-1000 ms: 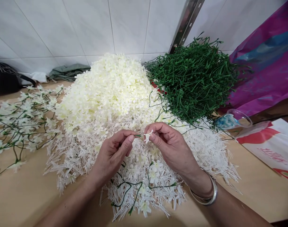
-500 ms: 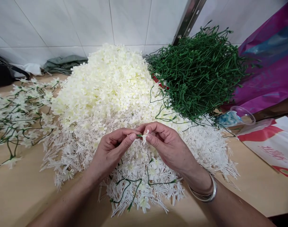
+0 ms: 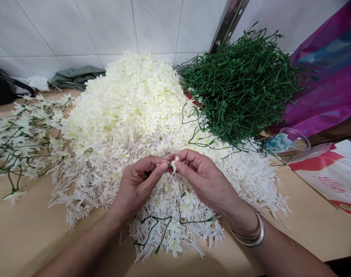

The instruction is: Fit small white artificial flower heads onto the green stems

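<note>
Blossom (image 3: 174, 166) over white flower heap (image 3: 129, 107), clamped between thumb and finger of right hand (image 3: 204, 180), up against green stem (image 3: 170, 165) pinched by fingertips of left hand (image 3: 138, 184), in 2 grips apparently for alignment, with green pile (image 3: 244, 88) alongside, likely for reach.

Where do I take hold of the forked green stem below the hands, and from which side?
I'd pinch the green stem midway along the right-hand of its two near legs, reaching down from the near side. That leg looks thin and bare, lies on top of the white pieces and slants toward the near side.
</note>
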`<state>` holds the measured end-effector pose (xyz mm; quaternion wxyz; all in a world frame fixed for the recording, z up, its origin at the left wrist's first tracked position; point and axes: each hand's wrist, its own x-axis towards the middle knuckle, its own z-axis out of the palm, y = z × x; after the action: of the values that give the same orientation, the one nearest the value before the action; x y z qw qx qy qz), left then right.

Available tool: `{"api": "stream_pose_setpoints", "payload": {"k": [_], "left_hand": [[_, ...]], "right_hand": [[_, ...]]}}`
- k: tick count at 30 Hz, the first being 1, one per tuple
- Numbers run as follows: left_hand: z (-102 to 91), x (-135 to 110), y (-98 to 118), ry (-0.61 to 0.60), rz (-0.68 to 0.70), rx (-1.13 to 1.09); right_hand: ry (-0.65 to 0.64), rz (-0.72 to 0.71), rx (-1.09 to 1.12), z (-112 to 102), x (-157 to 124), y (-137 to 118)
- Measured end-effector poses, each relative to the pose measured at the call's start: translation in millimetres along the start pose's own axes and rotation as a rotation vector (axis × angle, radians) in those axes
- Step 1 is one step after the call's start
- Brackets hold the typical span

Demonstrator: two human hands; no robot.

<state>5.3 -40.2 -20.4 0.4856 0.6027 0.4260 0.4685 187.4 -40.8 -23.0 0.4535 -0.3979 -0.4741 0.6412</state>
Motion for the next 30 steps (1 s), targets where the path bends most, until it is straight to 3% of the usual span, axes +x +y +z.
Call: {"api": "stream_pose_setpoints", "payload": {"k": [7, 19, 30], "left_hand": [[3.8, -2, -5, 0.011, -0.080, 0.042], [7.0, 0, -9, 0.026, -0.075, 0.084], [7.6, 1, -10, 0.018, -0.104, 0.091]], "right_hand": [[0.095, 0.014, 0.002, 2, 0, 9], [0.125, 0.057, -0.158, 4, 2, 6], [0.069, 0.087, -0.005, -1, 9, 16]]}}
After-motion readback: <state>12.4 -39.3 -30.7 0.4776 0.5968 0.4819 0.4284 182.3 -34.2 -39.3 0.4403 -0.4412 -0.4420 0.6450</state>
